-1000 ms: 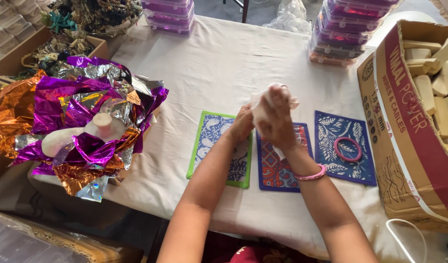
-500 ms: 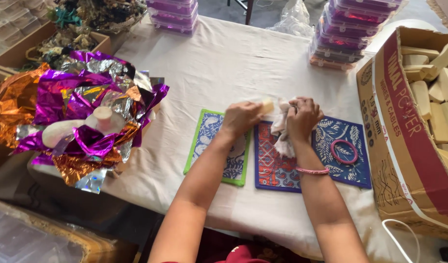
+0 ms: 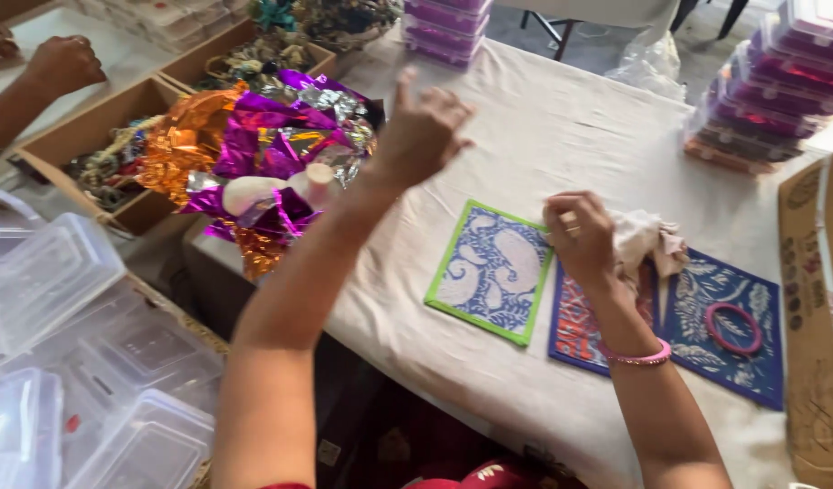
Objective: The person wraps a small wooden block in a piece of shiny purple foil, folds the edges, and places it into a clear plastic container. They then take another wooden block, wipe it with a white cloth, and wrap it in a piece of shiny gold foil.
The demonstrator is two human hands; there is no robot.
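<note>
My left hand (image 3: 421, 131) is raised above the white tablecloth (image 3: 561, 127), fingers apart and empty, close to a heap of purple, silver and orange foil (image 3: 263, 145). My right hand (image 3: 579, 237), with a pink bangle (image 3: 638, 356) on its wrist, grips a crumpled pale cloth (image 3: 647, 240). It hovers over a red-and-blue patterned card (image 3: 575, 330). A green-edged blue paisley card (image 3: 489, 270) lies just left of that hand. To the right lies a dark blue card (image 3: 720, 317) with a pink ring (image 3: 733, 328) on it.
Clear plastic tubs (image 3: 63, 362) are piled at the lower left. Stacks of lidded boxes with purple contents stand at the right (image 3: 770, 100) and far edge (image 3: 444, 27). A cardboard carton (image 3: 815, 308) fills the right edge. Another person's hand (image 3: 59, 63) rests at top left.
My hands have parted: the left one swung up and left toward the foil heap, the right one kept the cloth over the cards. The view turned left.
</note>
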